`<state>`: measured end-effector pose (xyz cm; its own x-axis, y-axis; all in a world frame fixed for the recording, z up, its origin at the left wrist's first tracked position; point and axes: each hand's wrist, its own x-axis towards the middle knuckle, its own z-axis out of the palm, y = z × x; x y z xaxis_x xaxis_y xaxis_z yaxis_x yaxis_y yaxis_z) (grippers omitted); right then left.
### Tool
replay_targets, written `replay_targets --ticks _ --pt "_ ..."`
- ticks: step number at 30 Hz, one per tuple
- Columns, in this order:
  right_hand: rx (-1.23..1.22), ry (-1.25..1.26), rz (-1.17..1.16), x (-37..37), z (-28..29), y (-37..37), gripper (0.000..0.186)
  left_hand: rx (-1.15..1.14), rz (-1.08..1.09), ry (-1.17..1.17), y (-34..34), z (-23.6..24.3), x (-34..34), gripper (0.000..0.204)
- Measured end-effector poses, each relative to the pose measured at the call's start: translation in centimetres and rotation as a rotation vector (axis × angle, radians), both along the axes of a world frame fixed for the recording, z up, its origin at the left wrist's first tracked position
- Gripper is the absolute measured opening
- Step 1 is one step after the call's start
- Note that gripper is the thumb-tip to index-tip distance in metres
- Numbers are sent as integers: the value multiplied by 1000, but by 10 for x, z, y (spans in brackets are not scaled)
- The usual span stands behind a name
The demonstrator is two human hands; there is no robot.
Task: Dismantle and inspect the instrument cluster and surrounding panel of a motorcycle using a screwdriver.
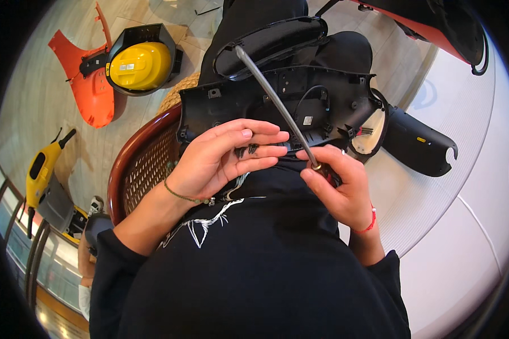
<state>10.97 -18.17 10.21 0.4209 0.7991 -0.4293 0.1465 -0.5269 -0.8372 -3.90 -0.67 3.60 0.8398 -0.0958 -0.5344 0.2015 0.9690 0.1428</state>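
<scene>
My right hand is closed around the handle of a screwdriver, whose long metal shaft points up and to the left. My left hand lies palm up, slightly cupped, with its fingers stretched out. Several small black screws rest on those fingers. Just beyond both hands, a large black plastic shell sits across my lap with its ribbed inside showing. A thin black cable curves inside it. Behind the shaft is a black oval plastic part. The screwdriver's handle is mostly hidden by my fingers.
To the right, a white table carries a black cover and a red-black part. On the floor at left are an orange panel, a yellow-black part and a yellow-grey scooter-like object. A woven chair borders my left arm.
</scene>
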Motion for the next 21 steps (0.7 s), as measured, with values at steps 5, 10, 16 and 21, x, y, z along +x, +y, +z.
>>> replay_targets --ticks 5,10,16,21 --pt "-133 -2 198 17 20 -20 32 79 16 46 -1 -1 0 27" --pt "-172 35 336 37 50 -42 47 20 41 65 4 -2 -2 17" --pt "-229 93 419 40 69 -43 48 62 108 79 0 -8 -2 14" --pt "-222 80 401 36 69 -45 47 17 109 63 1 -9 -3 15"
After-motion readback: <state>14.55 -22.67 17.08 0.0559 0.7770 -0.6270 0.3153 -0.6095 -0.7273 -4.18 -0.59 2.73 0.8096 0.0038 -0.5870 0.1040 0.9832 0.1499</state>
